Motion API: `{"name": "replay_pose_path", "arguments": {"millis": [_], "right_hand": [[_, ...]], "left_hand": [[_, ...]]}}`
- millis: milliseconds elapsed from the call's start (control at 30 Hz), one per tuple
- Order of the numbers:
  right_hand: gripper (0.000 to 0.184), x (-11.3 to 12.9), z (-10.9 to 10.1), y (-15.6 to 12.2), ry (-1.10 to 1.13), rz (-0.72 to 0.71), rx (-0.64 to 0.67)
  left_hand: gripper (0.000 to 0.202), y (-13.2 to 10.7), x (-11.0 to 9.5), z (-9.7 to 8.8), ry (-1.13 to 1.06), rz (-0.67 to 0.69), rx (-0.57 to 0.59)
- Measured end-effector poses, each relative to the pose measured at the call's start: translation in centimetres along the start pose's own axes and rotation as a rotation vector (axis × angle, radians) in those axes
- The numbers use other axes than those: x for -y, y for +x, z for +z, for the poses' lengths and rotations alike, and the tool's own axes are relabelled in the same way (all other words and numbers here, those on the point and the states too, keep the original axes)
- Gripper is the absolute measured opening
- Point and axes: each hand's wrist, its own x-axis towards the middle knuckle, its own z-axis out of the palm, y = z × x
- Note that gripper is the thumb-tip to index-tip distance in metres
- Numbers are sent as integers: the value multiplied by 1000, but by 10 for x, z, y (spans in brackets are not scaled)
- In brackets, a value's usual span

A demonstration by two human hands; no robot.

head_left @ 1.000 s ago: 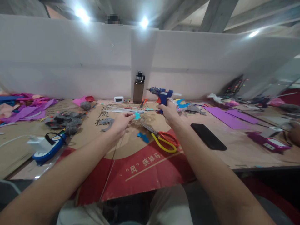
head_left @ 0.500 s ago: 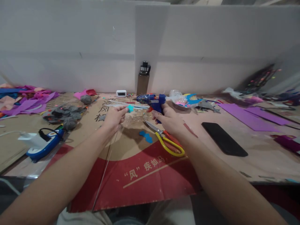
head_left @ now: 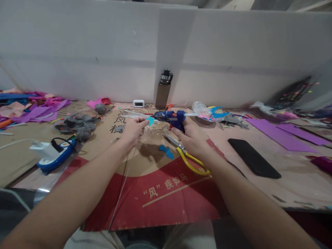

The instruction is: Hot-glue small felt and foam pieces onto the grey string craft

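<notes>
My left hand (head_left: 133,129) pinches a small teal foam piece (head_left: 150,120) above the cardboard sheet (head_left: 145,166). My right hand (head_left: 191,137) grips a blue glue gun (head_left: 169,117) by its handle, with the nozzle pointing left and nearly touching the teal piece. A second blue foam piece (head_left: 166,151) lies on the cardboard just below the hands. Yellow-and-red scissors (head_left: 188,157) lie under my right wrist, partly hidden by it.
A black phone (head_left: 254,162) lies to the right. A brown bottle (head_left: 163,90) and a small white clock (head_left: 138,103) stand by the back wall. Grey felt lumps (head_left: 77,126), purple scraps (head_left: 33,110) and a blue-white power strip (head_left: 53,155) sit left; purple sheets (head_left: 280,133) right.
My right hand has brought the glue gun from the back of the table down and left to the teal piece. My left hand has stayed about where it was, and the camera has tilted downward.
</notes>
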Motion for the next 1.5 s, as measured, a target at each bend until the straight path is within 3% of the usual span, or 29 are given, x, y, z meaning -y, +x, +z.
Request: {"name": "replay_pose_path", "arguments": {"millis": [300, 1133, 1500], "right_hand": [[41, -6, 1, 0, -90, -10, 14], [33, -2, 2, -1, -86, -19, -17], [41, -1, 2, 0, -51, -36, -16]], "left_hand": [[9, 2, 2, -1, 19, 16, 40], [11, -1, 2, 0, -13, 25, 82], [6, -2, 0, 1, 9, 22, 63]]}}
